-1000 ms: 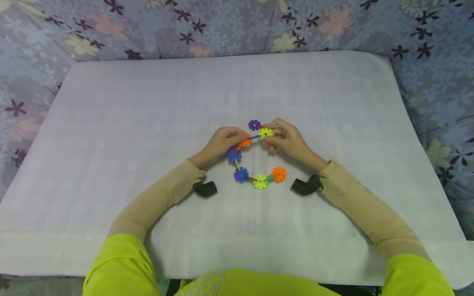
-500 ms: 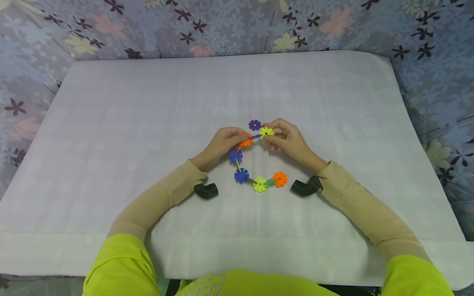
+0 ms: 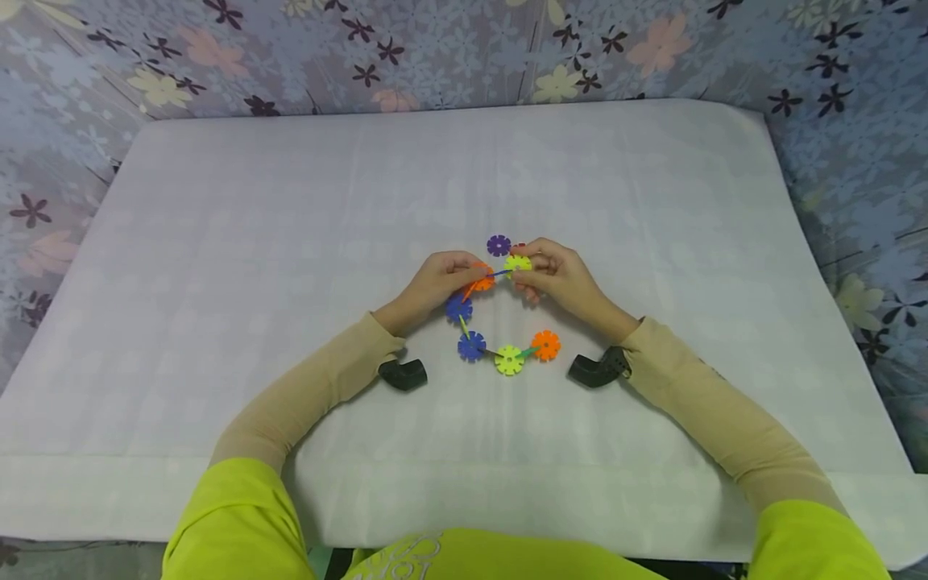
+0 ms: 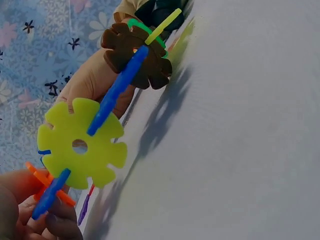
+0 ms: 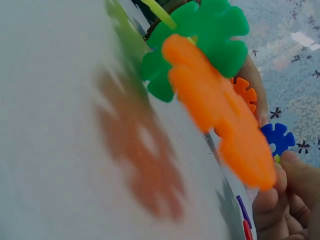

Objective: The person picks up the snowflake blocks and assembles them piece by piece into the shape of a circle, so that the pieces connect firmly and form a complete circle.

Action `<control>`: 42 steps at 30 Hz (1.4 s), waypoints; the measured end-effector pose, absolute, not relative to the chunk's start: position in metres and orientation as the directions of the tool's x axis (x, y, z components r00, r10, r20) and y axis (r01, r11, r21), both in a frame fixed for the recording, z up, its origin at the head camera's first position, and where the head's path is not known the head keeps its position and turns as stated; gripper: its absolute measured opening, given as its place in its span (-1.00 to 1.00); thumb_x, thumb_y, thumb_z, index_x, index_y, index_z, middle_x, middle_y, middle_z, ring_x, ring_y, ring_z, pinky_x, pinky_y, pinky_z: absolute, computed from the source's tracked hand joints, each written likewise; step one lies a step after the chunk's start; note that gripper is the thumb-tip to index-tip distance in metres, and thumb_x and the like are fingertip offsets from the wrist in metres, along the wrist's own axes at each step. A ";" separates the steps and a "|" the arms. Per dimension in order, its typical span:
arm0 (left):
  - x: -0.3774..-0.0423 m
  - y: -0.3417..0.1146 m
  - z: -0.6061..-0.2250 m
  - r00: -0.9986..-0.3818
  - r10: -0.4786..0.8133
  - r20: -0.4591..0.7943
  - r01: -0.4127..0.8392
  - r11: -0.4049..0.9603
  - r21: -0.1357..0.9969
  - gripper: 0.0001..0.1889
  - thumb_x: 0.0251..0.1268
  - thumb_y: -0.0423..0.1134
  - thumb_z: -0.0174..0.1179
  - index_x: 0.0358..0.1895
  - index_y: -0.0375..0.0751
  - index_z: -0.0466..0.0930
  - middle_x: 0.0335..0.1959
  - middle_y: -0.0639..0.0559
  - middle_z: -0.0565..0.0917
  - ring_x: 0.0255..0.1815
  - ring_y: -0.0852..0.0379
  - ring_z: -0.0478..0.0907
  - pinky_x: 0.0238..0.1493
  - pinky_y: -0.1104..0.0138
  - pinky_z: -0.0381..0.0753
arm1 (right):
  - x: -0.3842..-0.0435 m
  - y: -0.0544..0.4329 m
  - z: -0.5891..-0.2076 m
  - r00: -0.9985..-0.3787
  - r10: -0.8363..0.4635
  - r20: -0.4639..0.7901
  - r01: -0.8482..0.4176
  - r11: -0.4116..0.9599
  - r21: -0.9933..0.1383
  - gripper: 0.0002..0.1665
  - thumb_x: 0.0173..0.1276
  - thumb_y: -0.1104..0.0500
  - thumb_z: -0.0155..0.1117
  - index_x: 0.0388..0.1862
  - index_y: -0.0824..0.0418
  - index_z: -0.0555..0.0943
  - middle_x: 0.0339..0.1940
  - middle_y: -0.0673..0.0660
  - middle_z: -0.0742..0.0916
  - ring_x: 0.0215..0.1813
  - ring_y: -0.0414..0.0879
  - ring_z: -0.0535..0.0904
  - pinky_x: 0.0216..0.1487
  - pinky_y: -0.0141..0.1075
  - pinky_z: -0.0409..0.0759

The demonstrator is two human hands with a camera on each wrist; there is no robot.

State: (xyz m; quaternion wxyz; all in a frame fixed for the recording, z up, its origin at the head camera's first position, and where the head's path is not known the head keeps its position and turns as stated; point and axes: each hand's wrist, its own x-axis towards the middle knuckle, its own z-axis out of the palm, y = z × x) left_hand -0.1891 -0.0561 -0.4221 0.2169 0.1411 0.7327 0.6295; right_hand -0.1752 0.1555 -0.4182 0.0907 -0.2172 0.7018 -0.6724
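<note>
In the head view, my left hand pinches an orange notched disc in a chain of plastic snowflake discs. My right hand pinches a yellow disc. Between the hands a blue disc stands edge-on, apparently touching both. From the left hand the chain curves toward the body through blue discs, another yellow disc and an orange end disc. In the right wrist view, the green disc joins that blurred orange end disc. Fingers partly hide the pinched discs.
A loose purple disc lies just beyond the hands, beside a red disc partly hidden by the right hand. Black curved wrist mounts hang near both sleeves. White cloth covers the table; a floral curtain stands behind it.
My right hand has shifted slightly left and toward the body with the yellow disc. The hanging chain sways a little; the left hand keeps its hold on the orange disc.
</note>
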 end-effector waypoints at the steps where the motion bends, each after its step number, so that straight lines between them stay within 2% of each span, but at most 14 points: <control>1: -0.189 -0.057 -0.422 -0.865 0.484 -0.132 -0.049 0.181 0.982 -0.78 0.25 -0.23 0.11 -0.24 -0.37 0.58 -0.52 -0.01 0.54 -0.51 0.18 0.31 -0.40 0.38 0.30 | -0.174 0.154 -0.416 -0.887 -0.431 0.168 -0.195 0.020 -0.981 -0.66 0.16 0.59 0.07 -0.05 0.62 0.37 -0.60 0.39 0.56 -0.64 -0.08 0.45 -0.57 -0.37 0.46; 3: -0.190 -0.060 -0.422 -0.866 0.484 -0.123 -0.021 0.210 0.977 -0.78 0.25 -0.22 0.10 -0.22 -0.35 0.56 -0.51 0.01 0.55 -0.50 0.18 0.33 -0.36 0.38 0.31 | -0.173 0.151 -0.411 -0.879 -0.443 0.176 -0.232 0.076 -0.970 -0.64 0.19 0.55 0.07 0.01 0.61 0.37 -0.57 0.41 0.53 -0.63 -0.04 0.42 -0.56 -0.38 0.43; 6: -0.191 -0.065 -0.421 -0.869 0.480 -0.118 0.002 0.243 0.970 -0.77 0.25 -0.20 0.09 -0.16 -0.30 0.55 -0.53 0.00 0.54 -0.53 0.18 0.33 -0.37 0.38 0.31 | -0.173 0.149 -0.411 -0.868 -0.457 0.196 -0.305 0.178 -0.936 -0.60 0.22 0.49 0.10 0.07 0.54 0.39 -0.49 0.34 0.55 -0.58 0.00 0.38 -0.54 -0.40 0.38; 10: -0.193 -0.068 -0.421 -0.855 0.501 -0.133 -0.009 0.244 0.970 -0.73 0.25 -0.18 0.10 -0.07 -0.28 0.55 -0.63 -0.03 0.50 -0.68 0.18 0.28 -0.58 0.40 0.29 | -0.180 0.154 -0.422 -0.862 -0.426 0.275 -0.414 0.277 -0.867 -0.52 0.19 0.44 0.17 0.12 0.43 0.40 -0.35 0.22 0.63 -0.47 -0.04 0.42 -0.44 -0.43 0.37; 13: -0.195 -0.068 -0.420 -0.838 0.520 -0.167 -0.032 0.259 0.965 -0.70 0.26 -0.15 0.10 -0.06 -0.28 0.56 -0.66 -0.02 0.48 -0.78 0.19 0.25 -0.72 0.41 0.25 | -0.185 0.160 -0.427 -0.866 -0.339 0.368 -0.480 0.354 -0.803 -0.59 0.19 0.45 0.17 0.05 0.39 0.46 -0.29 0.19 0.66 -0.40 -0.09 0.44 -0.38 -0.41 0.37; 16: -0.196 -0.068 -0.420 -0.826 0.523 -0.210 -0.066 0.280 0.958 -0.68 0.25 -0.13 0.10 -0.07 -0.29 0.57 -0.68 -0.01 0.45 -0.81 0.19 0.25 -0.76 0.43 0.25 | -0.187 0.166 -0.427 -0.872 -0.247 0.423 -0.490 0.453 -0.744 -0.70 0.18 0.46 0.14 -0.07 0.38 0.52 -0.22 0.22 0.64 -0.33 -0.02 0.40 -0.33 -0.31 0.30; 19: -0.197 -0.068 -0.419 -0.816 0.527 -0.237 -0.084 0.297 0.951 -0.68 0.25 -0.13 0.10 -0.08 -0.29 0.58 -0.73 0.00 0.40 -0.84 0.19 0.24 -0.79 0.43 0.23 | -0.189 0.171 -0.427 -0.893 -0.237 0.383 -0.448 0.561 -0.697 -0.70 0.15 0.41 0.18 -0.09 0.38 0.54 -0.10 0.27 0.57 -0.17 0.10 0.31 -0.20 -0.17 0.24; 23: -0.198 -0.066 -0.418 -0.813 0.533 -0.233 -0.056 0.328 0.943 -0.70 0.25 -0.12 0.10 -0.12 -0.28 0.60 -0.77 0.03 0.36 -0.86 0.21 0.21 -0.79 0.43 0.21 | -0.190 0.175 -0.430 -0.906 -0.324 0.272 -0.422 0.652 -0.630 -0.56 0.11 0.29 0.28 0.00 0.37 0.52 0.08 0.33 0.43 0.10 0.20 0.14 0.02 0.00 0.13; 28: -0.198 -0.064 -0.417 -0.829 0.507 -0.237 -0.063 0.336 0.940 -0.71 0.25 -0.14 0.11 -0.12 -0.29 0.60 -0.66 0.01 0.43 -0.85 0.21 0.22 -0.78 0.44 0.24 | -0.190 0.177 -0.434 -0.885 -0.398 0.243 -0.461 0.673 -0.578 -0.49 0.14 0.23 0.30 0.09 0.32 0.48 0.22 0.36 0.31 0.23 0.25 -0.01 0.15 0.10 0.00; 32: -0.197 -0.064 -0.419 -0.861 0.453 -0.231 -0.096 0.301 0.949 -0.71 0.26 -0.16 0.10 -0.11 -0.30 0.59 -0.57 -0.02 0.49 -0.86 0.22 0.22 -0.80 0.44 0.27 | -0.191 0.176 -0.437 -0.832 -0.501 0.237 -0.545 0.663 -0.512 -0.46 0.24 0.20 0.19 0.21 0.28 0.37 0.31 0.29 0.25 0.31 0.25 -0.09 0.23 0.05 -0.15; 35: -0.196 -0.063 -0.420 -0.889 0.407 -0.210 -0.112 0.250 0.962 -0.72 0.26 -0.17 0.10 -0.11 -0.31 0.59 -0.64 -0.02 0.45 -0.88 0.22 0.22 -0.81 0.42 0.27 | -0.191 0.176 -0.437 -0.794 -0.567 0.218 -0.594 0.651 -0.472 -0.48 0.30 0.18 0.12 0.22 0.30 0.36 0.33 0.26 0.24 0.34 0.25 -0.15 0.26 0.00 -0.26; 39: -0.194 -0.063 -0.420 -0.909 0.370 -0.190 -0.127 0.186 0.974 -0.72 0.27 -0.19 0.08 -0.12 -0.35 0.56 -0.71 -0.02 0.42 -0.89 0.21 0.25 -0.82 0.41 0.30 | -0.190 0.176 -0.435 -0.805 -0.554 0.213 -0.575 0.639 -0.511 -0.55 0.29 0.19 0.14 0.13 0.33 0.44 0.29 0.26 0.30 0.35 0.25 -0.14 0.26 0.01 -0.22; 42: -0.194 -0.064 -0.420 -0.901 0.389 -0.191 -0.119 0.202 0.972 -0.73 0.27 -0.20 0.08 -0.12 -0.34 0.56 -0.69 -0.03 0.44 -0.88 0.20 0.26 -0.82 0.41 0.31 | -0.191 0.176 -0.434 -0.814 -0.544 0.203 -0.558 0.635 -0.534 -0.57 0.27 0.21 0.16 0.11 0.32 0.45 0.27 0.24 0.33 0.35 0.23 -0.11 0.26 0.02 -0.18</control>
